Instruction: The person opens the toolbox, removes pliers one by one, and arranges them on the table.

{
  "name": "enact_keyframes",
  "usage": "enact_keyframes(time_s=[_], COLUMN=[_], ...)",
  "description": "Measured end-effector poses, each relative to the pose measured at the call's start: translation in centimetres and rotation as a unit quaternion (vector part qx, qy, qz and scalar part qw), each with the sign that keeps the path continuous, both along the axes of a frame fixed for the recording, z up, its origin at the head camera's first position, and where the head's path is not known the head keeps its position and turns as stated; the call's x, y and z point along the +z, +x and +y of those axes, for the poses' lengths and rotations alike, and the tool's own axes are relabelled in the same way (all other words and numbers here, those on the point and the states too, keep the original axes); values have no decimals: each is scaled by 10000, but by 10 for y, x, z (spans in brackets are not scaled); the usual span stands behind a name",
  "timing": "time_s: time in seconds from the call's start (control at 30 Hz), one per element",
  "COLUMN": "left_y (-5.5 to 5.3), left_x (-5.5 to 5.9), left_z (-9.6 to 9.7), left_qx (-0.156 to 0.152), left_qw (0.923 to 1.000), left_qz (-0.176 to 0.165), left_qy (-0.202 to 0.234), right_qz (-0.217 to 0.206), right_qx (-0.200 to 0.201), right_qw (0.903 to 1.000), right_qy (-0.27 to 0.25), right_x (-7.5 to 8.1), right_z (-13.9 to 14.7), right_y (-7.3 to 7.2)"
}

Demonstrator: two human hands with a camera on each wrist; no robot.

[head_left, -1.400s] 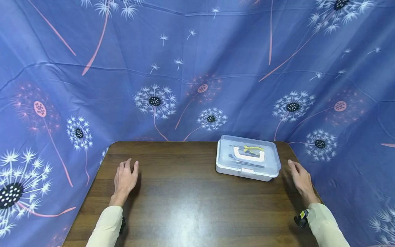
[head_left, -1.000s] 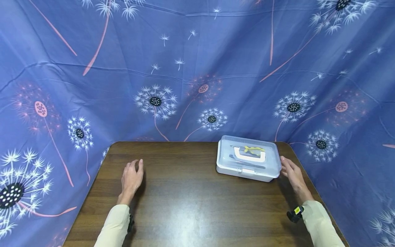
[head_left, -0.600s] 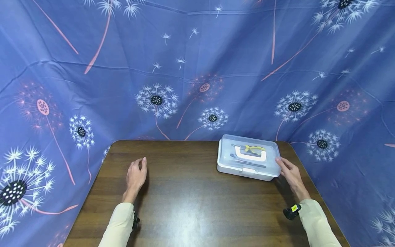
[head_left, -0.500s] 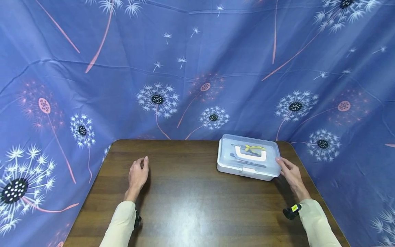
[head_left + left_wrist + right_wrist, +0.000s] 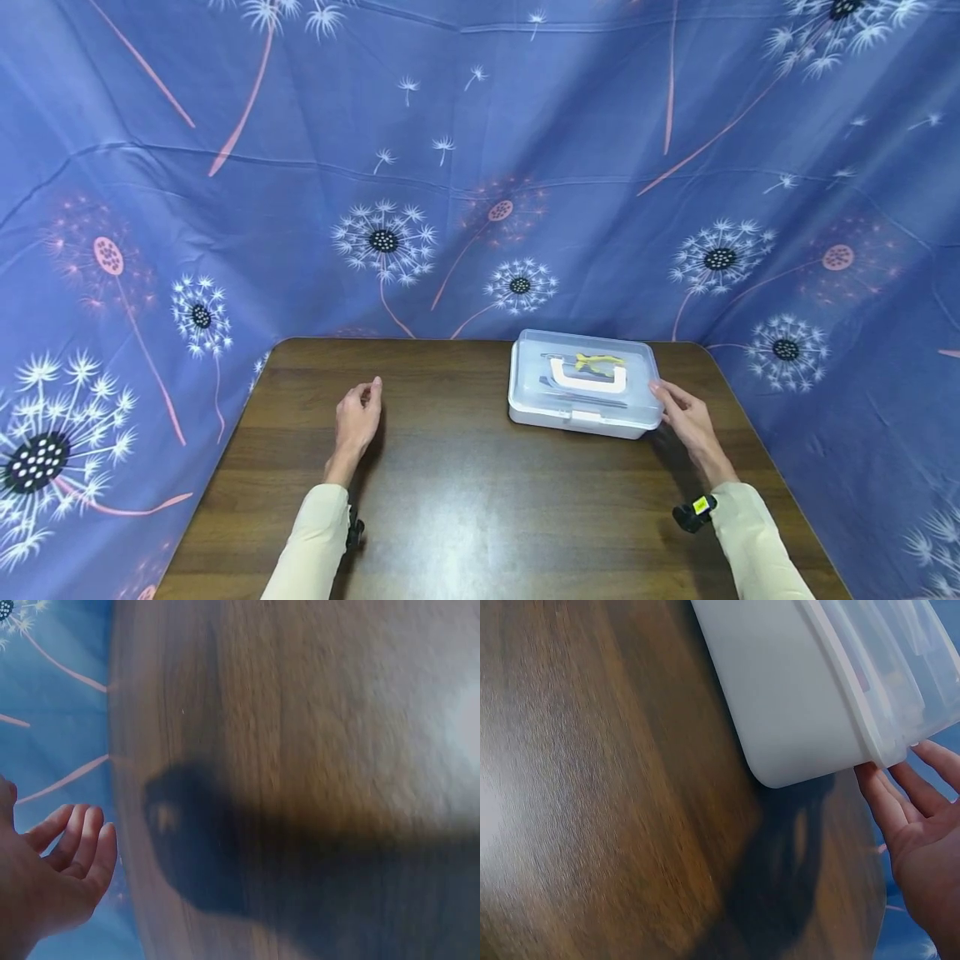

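Observation:
In the head view, a white plastic storage box (image 5: 573,418) with a clear lid (image 5: 633,362) and a white carrying handle (image 5: 588,385) sits at the back right of the table. Through the lid show a yellow-handled tool (image 5: 598,362) and a thin dark-grey tool, too blurred to name. My right hand (image 5: 688,421) touches the box's right end, its fingers fairly straight. The right wrist view has fingertips (image 5: 874,776) against that end, just under the lid's rim. Holding nothing, my left hand (image 5: 357,419) hovers over the table's left part, fingers loosely bent.
The brown wooden table (image 5: 450,500) has rounded back corners. A blue dandelion-print cloth (image 5: 480,167) hangs behind it and along both sides. Black devices are strapped to both wrists, the right one (image 5: 693,512) with a yellow label.
My right hand moved left to the box's end, and the box has slid a little left with it. My left hand has shifted right over the table.

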State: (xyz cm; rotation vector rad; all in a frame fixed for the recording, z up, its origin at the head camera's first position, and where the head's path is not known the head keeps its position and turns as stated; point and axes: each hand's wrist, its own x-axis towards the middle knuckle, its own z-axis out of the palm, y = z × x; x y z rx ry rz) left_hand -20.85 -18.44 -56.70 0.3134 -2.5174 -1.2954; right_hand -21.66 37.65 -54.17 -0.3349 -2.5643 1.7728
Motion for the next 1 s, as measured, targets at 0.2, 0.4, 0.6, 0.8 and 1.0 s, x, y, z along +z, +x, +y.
enact_keyframes(time_s=[0.2, 0.4, 0.6, 0.8, 1.0], left_y=[-2, -5, -6, -6, -5], left_x=[-1, -2, -2, -3, -3], left_z=[14, 28, 41, 52, 66], left_qx=[-43, -38, -45, -179, -330], left_qw=[9996, 9992, 9979, 9945, 9879], left_qz=[-22, 61, -3, -187, -212], left_qy=[263, 390, 653, 1011, 1499], right_qz=[-47, 87, 89, -56, -94], right_qx=[126, 260, 328, 385, 491], right_qw=[9999, 9996, 9993, 9985, 9975], right_qy=[-68, -102, -184, -374, -496], right_x=[-1, -5, -4, -5, -4], right_z=[-11, -25, -42, -56, -68], right_y=[-3, -4, -4, -4, -3])
